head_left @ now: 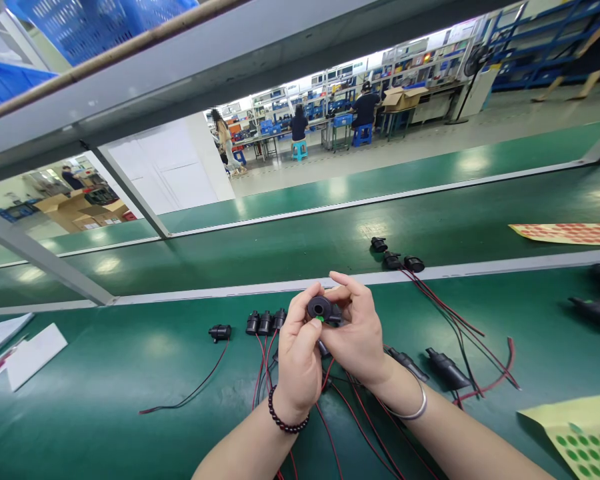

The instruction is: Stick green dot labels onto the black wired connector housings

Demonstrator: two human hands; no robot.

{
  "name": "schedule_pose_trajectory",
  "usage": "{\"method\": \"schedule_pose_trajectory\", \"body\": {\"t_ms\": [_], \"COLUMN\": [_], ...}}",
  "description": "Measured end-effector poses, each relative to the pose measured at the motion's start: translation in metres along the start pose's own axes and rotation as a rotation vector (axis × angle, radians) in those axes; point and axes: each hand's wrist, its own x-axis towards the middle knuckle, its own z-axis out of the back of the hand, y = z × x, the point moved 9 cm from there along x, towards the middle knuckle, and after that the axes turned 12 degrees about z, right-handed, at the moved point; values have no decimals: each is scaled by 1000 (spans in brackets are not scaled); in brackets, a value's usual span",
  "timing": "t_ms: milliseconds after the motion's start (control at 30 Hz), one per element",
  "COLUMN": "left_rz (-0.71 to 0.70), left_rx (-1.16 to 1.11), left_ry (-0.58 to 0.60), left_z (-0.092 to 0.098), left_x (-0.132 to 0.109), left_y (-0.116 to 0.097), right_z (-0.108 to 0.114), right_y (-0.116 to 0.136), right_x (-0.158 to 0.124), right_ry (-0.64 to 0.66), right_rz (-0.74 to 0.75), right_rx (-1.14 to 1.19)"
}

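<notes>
A round black part (319,307) with a hole in its face is held up between both hands over the green bench. A small green spot shows at its lower edge, under my left thumb. My left hand (300,353) grips the part from the left, fingers curled round it. On the other side my right hand (357,327) has its fingers bent against the part, the index finger raised. Three black parts (265,323) with red and black wires stand just left of my hands, and a single one (220,332) lies farther left. Wires run beneath my wrists.
Black parts (393,260) rest around the rail at centre right; larger black pieces (447,369) lie right of my hands. A sheet of green dots (587,443) is at lower right, a red-dotted sheet (570,233) above. White card (36,357) lies left. People sit far behind.
</notes>
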Motion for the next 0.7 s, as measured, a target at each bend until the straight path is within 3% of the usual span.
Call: {"method": "schedule_pose_trajectory", "body": {"t_ms": [233, 467, 700], "left_rz": [-17, 9, -11], "left_rx": [27, 24, 107], "left_ry": [7, 27, 32], "left_z": [3, 2, 2], "left_x": [-2, 2, -1], "left_y": [2, 1, 5], "right_z": [6, 2, 2], "right_y": [26, 7, 7], "right_x": [5, 11, 13], "right_ry": [-20, 43, 77], "right_rz": [243, 20, 7], "right_rx": [-127, -2, -4]}}
